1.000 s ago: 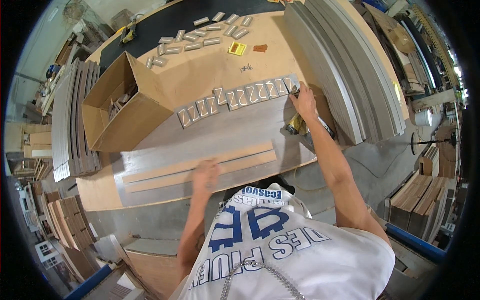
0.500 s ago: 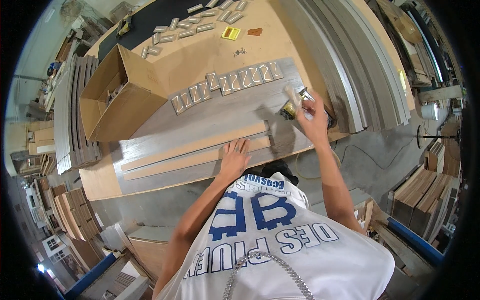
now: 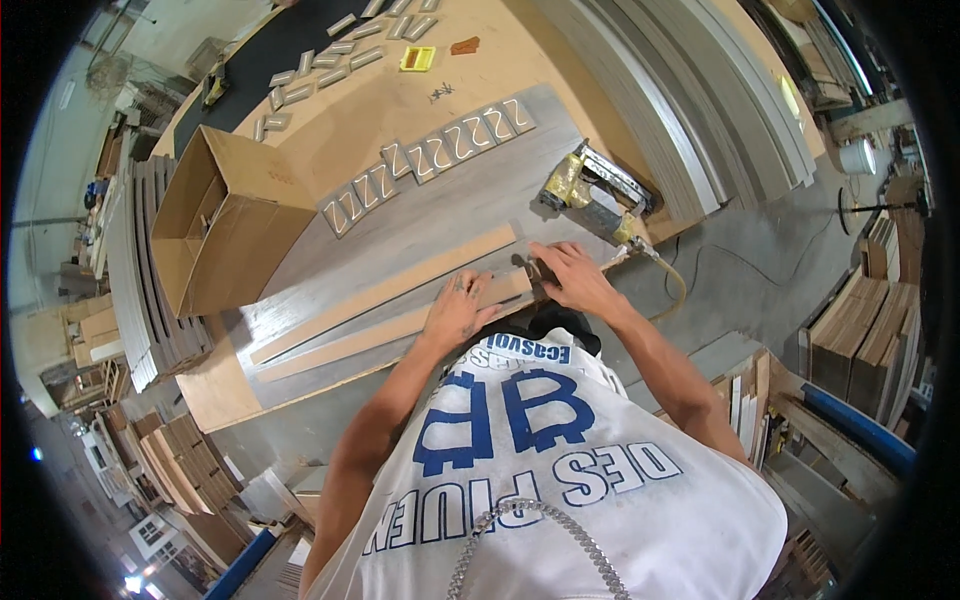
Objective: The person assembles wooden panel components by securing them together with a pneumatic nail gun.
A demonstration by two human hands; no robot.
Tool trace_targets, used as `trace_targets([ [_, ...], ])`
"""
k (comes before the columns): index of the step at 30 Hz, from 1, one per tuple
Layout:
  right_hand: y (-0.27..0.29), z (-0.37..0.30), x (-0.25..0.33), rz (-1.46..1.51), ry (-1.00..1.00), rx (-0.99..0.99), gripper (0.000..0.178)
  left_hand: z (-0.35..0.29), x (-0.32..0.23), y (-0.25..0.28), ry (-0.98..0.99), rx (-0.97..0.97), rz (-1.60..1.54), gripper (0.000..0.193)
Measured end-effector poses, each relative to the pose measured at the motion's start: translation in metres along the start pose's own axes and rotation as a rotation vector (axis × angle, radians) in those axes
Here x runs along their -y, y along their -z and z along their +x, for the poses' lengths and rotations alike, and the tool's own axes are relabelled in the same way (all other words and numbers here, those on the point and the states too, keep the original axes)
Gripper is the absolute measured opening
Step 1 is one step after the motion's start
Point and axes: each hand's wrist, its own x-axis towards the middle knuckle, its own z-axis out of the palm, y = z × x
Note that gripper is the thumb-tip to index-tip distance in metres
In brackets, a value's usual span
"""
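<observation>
Two long tan strips lie side by side on a grey panel [image 3: 300, 310] close to the table's front edge. Between the far strip [image 3: 400, 287] and the near strip [image 3: 370, 338] the gap is wider at the right. My left hand [image 3: 463, 308] rests on the near strip with its fingers spread. My right hand [image 3: 572, 276] is bent in at the strips' right ends; a small dark shape shows at its fingertips, too unclear to name. Beyond that hand, a yellow and black nail gun [image 3: 594, 193] lies on its side. Farther back runs a row of small grey blocks [image 3: 437, 155] bearing white squiggles.
An open cardboard box [image 3: 238, 240] stands at the left beside stacked grey boards [image 3: 150, 270]. Long grey boards [image 3: 690, 110] fill the right side. Loose blocks [image 3: 365, 58] and a yellow tray [image 3: 417, 59] lie at the back. A hose [image 3: 680, 285] trails off the gun.
My right hand has left the nail gun and come nearer, to the strips' right ends. The strips have spread apart at the right. My left hand stays on the near strip.
</observation>
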Motion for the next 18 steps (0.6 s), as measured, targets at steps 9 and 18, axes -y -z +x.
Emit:
trace_targets([
  [9,-0.008,0.005,-0.006,0.118,0.004,0.025,0.087,0.009,0.006,-0.010,0.001,-0.077,-0.046,0.056],
  [18,-0.009,0.007,-0.008,0.067,0.063,0.007,0.094,0.015,-0.001,-0.014,0.034,-0.071,-0.061,0.054],
])
